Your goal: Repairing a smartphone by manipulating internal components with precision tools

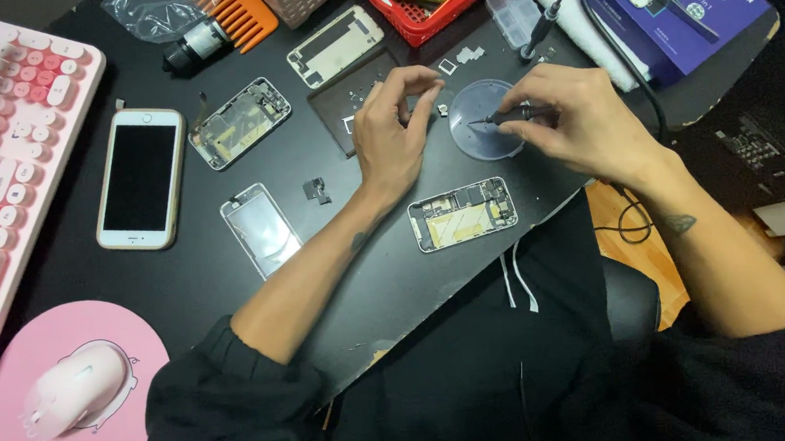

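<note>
My right hand (570, 123) grips a thin black screwdriver (503, 117), its tip pointing left over a clear round dish (484, 140). My left hand (392, 128) hovers beside the dish, thumb and forefinger pinched close around a tiny part I cannot make out. Just below both hands lies an opened phone chassis (462, 214) with its circuit boards exposed. A dark square mat (348, 104) with small parts on it sits partly under my left hand.
On the black desk (194, 280): a whole phone with a gold rim (140, 177), another gutted frame (239, 122), a loose screen glass (260, 228), a white back cover (334, 46), a small bracket (317, 191). Pink keyboard (1, 156), mouse (77, 388), red basket (437, 5), blue box (672, 3).
</note>
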